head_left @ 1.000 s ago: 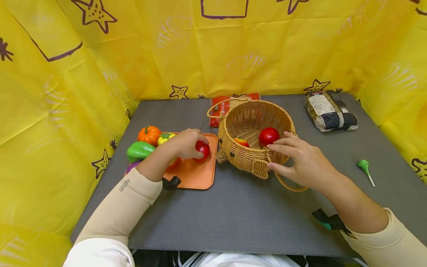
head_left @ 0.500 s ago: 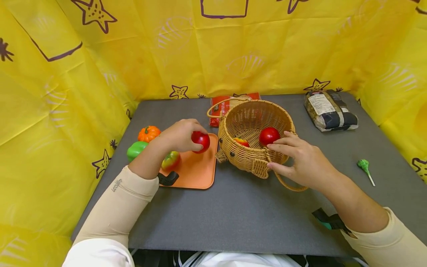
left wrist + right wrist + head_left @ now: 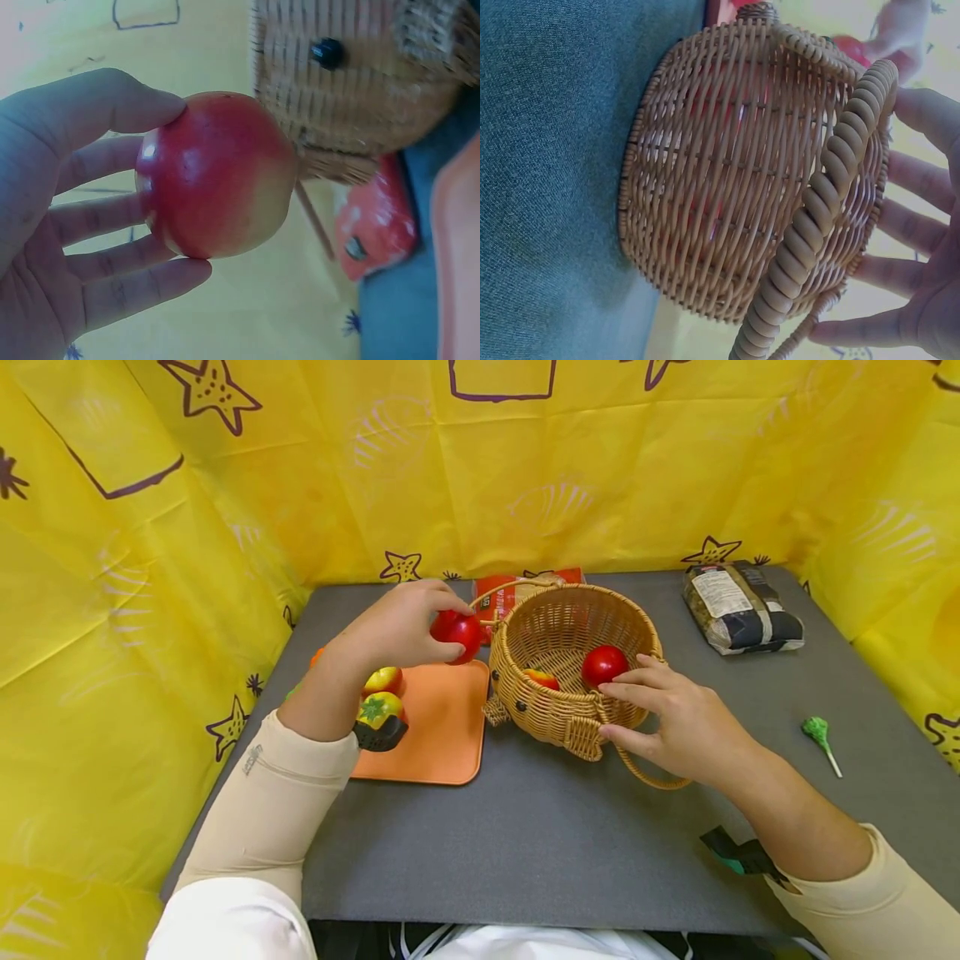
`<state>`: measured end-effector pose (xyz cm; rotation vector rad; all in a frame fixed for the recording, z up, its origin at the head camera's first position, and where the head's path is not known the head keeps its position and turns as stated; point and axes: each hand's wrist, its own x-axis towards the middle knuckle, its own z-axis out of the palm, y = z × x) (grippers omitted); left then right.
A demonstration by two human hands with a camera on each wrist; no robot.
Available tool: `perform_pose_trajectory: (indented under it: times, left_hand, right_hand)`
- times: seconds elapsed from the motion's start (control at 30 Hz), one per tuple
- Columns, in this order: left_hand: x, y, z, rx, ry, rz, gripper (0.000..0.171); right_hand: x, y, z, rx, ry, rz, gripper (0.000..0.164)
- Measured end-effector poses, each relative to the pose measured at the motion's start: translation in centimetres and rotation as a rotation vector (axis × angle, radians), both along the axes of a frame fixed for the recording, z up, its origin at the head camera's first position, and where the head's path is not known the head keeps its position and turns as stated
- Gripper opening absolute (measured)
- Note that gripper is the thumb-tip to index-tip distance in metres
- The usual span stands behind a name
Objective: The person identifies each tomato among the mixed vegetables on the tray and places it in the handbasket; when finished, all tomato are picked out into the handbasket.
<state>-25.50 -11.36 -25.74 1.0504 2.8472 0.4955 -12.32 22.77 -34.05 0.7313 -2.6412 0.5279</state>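
My left hand point(image 3: 408, 622) grips a red apple point(image 3: 459, 635) between thumb and fingers, above the far edge of the orange tray point(image 3: 442, 735). In the left wrist view the apple point(image 3: 225, 176) shows a pale yellow patch. To its right stands a wicker basket point(image 3: 547, 714) with black eyes and a looped handle. Inside are a round red fruit point(image 3: 604, 667) and a smaller red-and-yellow piece point(image 3: 542, 678). My right hand point(image 3: 686, 722) rests spread, fairly straight fingers on the basket's right rim; the right wrist view shows the fingertips at the rim beside the handle point(image 3: 810, 210).
On the tray lie red-and-yellow produce point(image 3: 384, 680) and a yellow piece with a green top point(image 3: 382, 708). My left arm mostly hides other produce. A red packet point(image 3: 502, 597) lies behind the basket. A dark bag point(image 3: 742, 610) and a green lollipop point(image 3: 817, 732) are on the right.
My left hand has lifted the apple off the tray and moved it up and away toward the basket's left handle. The right hand stays at the basket rim.
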Motion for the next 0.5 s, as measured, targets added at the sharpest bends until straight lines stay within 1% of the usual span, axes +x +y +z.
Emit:
perform_pose_trajectory:
  times: [0.17,0.27,0.37,0.5]
  left_hand:
    - [0.1,1.7,1.6,0.012,0.035,-0.035,0.043]
    - [0.3,3.1,2.3,0.024,0.052,-0.053,0.042]
    - [0.4,4.5,2.6,0.037,0.058,-0.078,0.042]
    - [0.4,6.4,2.2,0.028,0.051,-0.122,0.043]
  right_hand:
    - [0.0,0.1,0.0,-0.007,0.01,0.007,0.051]
    - [0.0,0.1,-0.1,-0.009,0.013,0.006,0.05]
    - [-0.1,0.1,-0.2,-0.012,0.018,0.008,0.05]
    - [-0.1,0.1,-0.2,-0.016,0.022,0.011,0.05]
